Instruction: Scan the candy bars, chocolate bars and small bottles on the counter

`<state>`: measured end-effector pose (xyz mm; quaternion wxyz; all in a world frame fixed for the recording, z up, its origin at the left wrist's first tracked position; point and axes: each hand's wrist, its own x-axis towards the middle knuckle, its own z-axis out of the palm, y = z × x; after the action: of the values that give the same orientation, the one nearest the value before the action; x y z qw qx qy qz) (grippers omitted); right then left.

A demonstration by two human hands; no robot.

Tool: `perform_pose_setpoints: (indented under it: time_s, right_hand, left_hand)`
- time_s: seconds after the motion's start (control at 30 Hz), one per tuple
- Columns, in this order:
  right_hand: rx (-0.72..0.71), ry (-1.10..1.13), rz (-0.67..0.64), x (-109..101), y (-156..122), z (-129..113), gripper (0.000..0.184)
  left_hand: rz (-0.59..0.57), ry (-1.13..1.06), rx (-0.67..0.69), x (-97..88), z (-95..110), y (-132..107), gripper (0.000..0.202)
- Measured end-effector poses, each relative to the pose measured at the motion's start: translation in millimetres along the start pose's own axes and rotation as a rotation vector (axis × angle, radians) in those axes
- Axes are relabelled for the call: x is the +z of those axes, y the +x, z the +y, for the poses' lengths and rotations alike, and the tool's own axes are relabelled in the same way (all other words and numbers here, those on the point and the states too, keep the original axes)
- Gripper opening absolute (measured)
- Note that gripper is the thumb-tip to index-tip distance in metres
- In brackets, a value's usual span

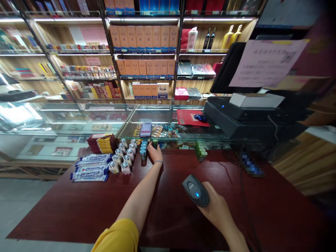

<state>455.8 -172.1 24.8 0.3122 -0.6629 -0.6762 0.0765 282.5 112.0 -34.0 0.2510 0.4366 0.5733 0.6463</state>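
Far out over the dark red counter (168,217), my left hand (155,154) is closed around a small green container (155,142). Just left of it runs a row of small teal containers (143,152) with pale lids. My right hand (216,204) grips a dark barcode scanner (195,190) with a lit blue light, held above the counter and angled to the left. A short row of green containers (201,153) stands near the glass, to the right of my left hand and beyond the scanner.
Left of the teal row stand several lidded jars (126,167), blue-and-white packets (90,169) and stacked flat packs (102,143). A glass display case (168,109) borders the far edge. At right are a monitor (227,66), a mouse (201,117) and a cable (243,196).
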Motion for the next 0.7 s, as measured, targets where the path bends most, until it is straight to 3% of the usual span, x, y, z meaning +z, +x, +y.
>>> perform_pose_setpoints:
  time_s: [0.2,0.33,0.53,0.7]
  right_hand:
    - [0.012,-0.017,0.006,-14.3,1.7,-4.9,0.027]
    - [0.002,-0.049,0.029,-23.1,0.0,-3.3,0.022]
    - [0.073,-0.093,0.076,-32.9,-11.7,5.8,0.023]
    - [0.146,-0.063,0.111,-46.8,-23.8,21.2,0.023]
  left_hand:
    - [-0.098,0.051,0.086,-22.1,6.7,-25.1,0.055]
    - [-0.265,-0.009,0.197,-23.1,13.6,-55.2,0.052]
    - [-0.701,-0.15,0.275,18.5,26.2,-112.1,0.054]
    - [-0.868,-0.147,0.274,57.2,34.4,-151.0,0.063]
